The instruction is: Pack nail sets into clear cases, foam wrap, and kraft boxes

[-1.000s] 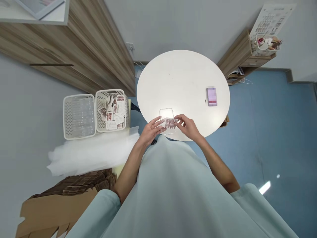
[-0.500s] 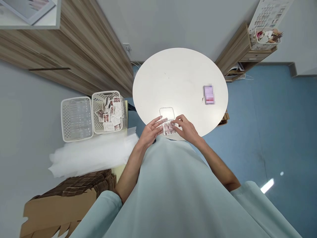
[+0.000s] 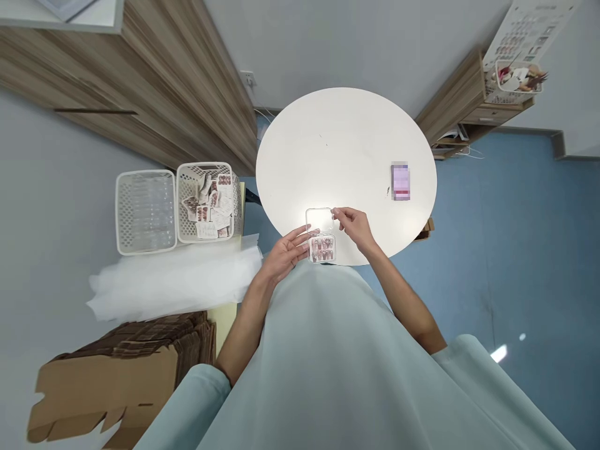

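Note:
A small clear plastic case (image 3: 322, 249) lies open near the front edge of the round white table (image 3: 347, 137). Rows of decorated press-on nails (image 3: 323, 242) fill its lower half, and its transparent lid (image 3: 319, 219) is folded back away from me. My left hand (image 3: 284, 255) grips the case at its left side, the fingers reaching to the hinge and the lower half. At the lid's upper right corner, the fingertips of my right hand (image 3: 355, 227) are pinched on the lid's edge.
A blurred purple packet (image 3: 400, 181) lies on the table's right side. To the left stand a white basket of nail cards (image 3: 206, 203) and another of clear plastic pieces (image 3: 146, 212). Below them are a white wrapping roll (image 3: 173, 284) and flattened cardboard boxes (image 3: 107, 387).
My right hand has moved up from the nails in the lower half to the lid's corner, uncovering the nails. My left hand stays at the case's left side. The whole view has shifted slightly.

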Tool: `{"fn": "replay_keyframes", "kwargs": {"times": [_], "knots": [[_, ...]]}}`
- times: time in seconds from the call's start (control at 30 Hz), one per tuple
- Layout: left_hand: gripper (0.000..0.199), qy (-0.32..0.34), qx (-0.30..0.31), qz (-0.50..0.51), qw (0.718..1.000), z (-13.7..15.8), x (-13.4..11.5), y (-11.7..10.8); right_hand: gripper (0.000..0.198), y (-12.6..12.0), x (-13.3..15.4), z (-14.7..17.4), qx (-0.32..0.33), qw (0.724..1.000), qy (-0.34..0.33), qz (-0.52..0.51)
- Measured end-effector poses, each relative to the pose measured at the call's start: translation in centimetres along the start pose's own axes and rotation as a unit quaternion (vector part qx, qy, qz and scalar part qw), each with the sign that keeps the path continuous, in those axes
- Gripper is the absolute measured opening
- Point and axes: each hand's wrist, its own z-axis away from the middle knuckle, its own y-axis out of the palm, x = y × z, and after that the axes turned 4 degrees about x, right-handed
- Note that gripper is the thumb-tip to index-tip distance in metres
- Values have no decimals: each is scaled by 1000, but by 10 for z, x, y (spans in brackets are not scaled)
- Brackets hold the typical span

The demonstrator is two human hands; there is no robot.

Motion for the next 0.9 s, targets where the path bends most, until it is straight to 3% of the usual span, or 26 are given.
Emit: {"fn": "replay_keyframes", "kwargs": {"times": [0.23,0.47,0.63,0.9], "knots": [[71,-5,-26,19,999,5,7,-10,42,19,11,-10,6,1000,-17,-21],[66,31,-44,54,997,1,-3,-12,40,7,43,23,64,993,-78,54],[59,48,-39,43,997,0,-15,-8,40,0,31,48,123,986,-78,82],[60,48,-30,8,998,-4,-18,-3,31,5,12,64,113,987,-76,87]]}}
